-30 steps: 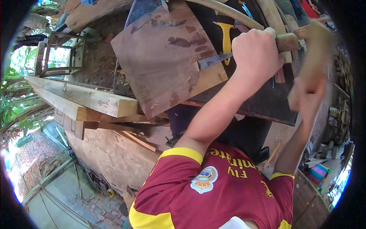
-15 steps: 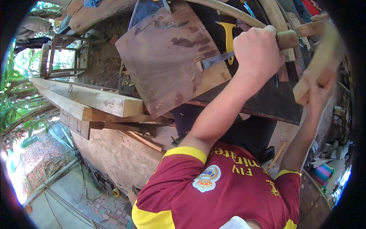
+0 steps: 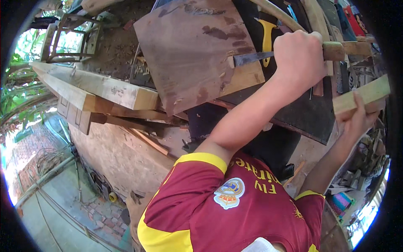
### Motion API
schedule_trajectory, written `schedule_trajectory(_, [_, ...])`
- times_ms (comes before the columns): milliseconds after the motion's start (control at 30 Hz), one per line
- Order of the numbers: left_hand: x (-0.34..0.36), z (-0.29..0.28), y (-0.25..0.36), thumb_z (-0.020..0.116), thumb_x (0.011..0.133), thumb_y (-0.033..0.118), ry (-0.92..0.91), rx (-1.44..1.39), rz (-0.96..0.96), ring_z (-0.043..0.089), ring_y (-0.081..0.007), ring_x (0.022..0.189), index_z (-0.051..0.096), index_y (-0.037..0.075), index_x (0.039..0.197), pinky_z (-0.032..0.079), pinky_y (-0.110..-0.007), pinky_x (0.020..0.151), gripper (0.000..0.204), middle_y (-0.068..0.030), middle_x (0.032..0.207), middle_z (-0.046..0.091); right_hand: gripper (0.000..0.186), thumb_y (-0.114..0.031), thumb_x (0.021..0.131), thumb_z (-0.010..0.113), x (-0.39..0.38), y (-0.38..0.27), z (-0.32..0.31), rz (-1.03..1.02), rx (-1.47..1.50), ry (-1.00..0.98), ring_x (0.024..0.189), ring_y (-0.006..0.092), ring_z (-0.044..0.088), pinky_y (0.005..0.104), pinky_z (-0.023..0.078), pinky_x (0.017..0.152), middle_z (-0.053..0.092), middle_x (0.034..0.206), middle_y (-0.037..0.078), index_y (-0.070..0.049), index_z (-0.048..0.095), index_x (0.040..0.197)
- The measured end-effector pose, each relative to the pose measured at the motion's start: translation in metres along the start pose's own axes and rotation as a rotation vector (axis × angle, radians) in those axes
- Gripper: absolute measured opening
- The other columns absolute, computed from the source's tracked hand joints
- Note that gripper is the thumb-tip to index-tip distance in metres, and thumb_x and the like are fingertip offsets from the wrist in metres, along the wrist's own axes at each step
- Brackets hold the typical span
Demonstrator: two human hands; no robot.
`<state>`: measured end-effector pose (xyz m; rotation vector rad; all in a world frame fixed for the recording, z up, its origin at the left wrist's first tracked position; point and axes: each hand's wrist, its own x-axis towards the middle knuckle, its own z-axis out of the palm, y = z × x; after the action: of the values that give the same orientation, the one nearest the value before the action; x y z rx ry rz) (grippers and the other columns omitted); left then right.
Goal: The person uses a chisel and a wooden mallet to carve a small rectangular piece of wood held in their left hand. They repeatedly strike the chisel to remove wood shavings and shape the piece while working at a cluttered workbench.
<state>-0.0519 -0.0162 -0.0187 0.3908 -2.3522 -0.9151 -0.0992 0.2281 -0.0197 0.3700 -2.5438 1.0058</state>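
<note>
Nearest the camera: maroon jersey (image 3: 235, 206) with yellow trim at the sleeves, soft knit, round crest patch on the chest. Both bare forearms run up from it toward the bench.

Left hand (image 3: 299, 56) is clenched in a full fist around the round wooden handle of a chisel (image 3: 268, 56); the handle end sticks out past the knuckles. The flat, dull-grey steel blade points left, its tip touching the pale bare edge of a board (image 3: 197, 54). That board is a flat panel, tilted, with a dark brown weathered face showing darker blotches and scuffs; pale raw wood shows along its lower right edge where the blade meets it.

Right hand (image 3: 357, 119) has its fingers wrapped around a squared pale wooden block (image 3: 362, 95), held raised and well apart from the chisel handle, to the right of it.

Under the board: a dark flat sheet (image 3: 310, 117), matte, straight-edged.

Left of the board: rough-sawn pale beams (image 3: 96, 86), rectangular section, stacked and jutting off the bench edge.

Behind the blade: a yellow plastic tool handle (image 3: 267, 33), smooth and curved.

Far left, below: brick paving (image 3: 29, 159) and greenery, warped by the lens.
</note>
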Motion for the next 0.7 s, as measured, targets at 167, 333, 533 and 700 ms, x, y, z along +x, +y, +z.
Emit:
schedule_trajectory(167, [0.002, 0.0, -0.005, 0.072, 0.058, 0.026, 0.024, 0.021, -0.021, 0.065, -0.0297, 0.06, 0.063, 0.011, 0.064, 0.051, -0.039, 0.053, 0.019, -0.012, 0.059, 0.061, 0.072, -0.005, 0.07, 0.078, 0.003, -0.027, -0.002, 0.01, -0.202, -0.102, 0.111, 0.0217, 0.053, 0.0312, 0.043, 0.094, 0.051, 0.126, 0.017, 0.004, 0.042, 0.132])
schedule_trajectory(333, [-0.001, 0.004, -0.004, 0.071, 0.057, 0.024, 0.039, 0.014, 0.006, 0.065, -0.0304, 0.06, 0.063, 0.011, 0.065, 0.051, -0.039, 0.053, 0.017, -0.0128, 0.06, 0.061, 0.075, -0.005, 0.069, 0.079, 0.003, -0.015, 0.014, 0.093, 0.228, 0.129, 0.109, 0.0193, 0.053, 0.0295, 0.045, 0.09, 0.051, 0.126, 0.016, 0.007, 0.04, 0.132])
schedule_trajectory(533, [0.002, -0.005, 0.0, 0.07, 0.057, 0.021, -0.009, -0.048, -0.001, 0.064, -0.0326, 0.059, 0.064, 0.01, 0.066, 0.051, -0.041, 0.054, 0.015, -0.013, 0.06, 0.061, 0.07, -0.002, 0.07, 0.076, 0.003, -0.019, 0.005, 0.204, 0.235, 0.147, 0.1, 0.0202, 0.059, 0.029, 0.049, 0.082, 0.052, 0.122, 0.015, 0.005, 0.041, 0.13])
schedule_trajectory(700, [0.003, -0.008, -0.004, 0.07, 0.057, 0.021, 0.018, -0.004, 0.009, 0.063, -0.0333, 0.06, 0.064, 0.01, 0.066, 0.051, -0.041, 0.054, 0.016, -0.0134, 0.06, 0.061, 0.079, -0.005, 0.064, 0.08, -0.003, -0.022, -0.004, -0.028, -0.068, -0.3, 0.108, 0.0298, 0.055, 0.0388, 0.046, 0.093, 0.051, 0.122, 0.019, 0.001, 0.038, 0.131])
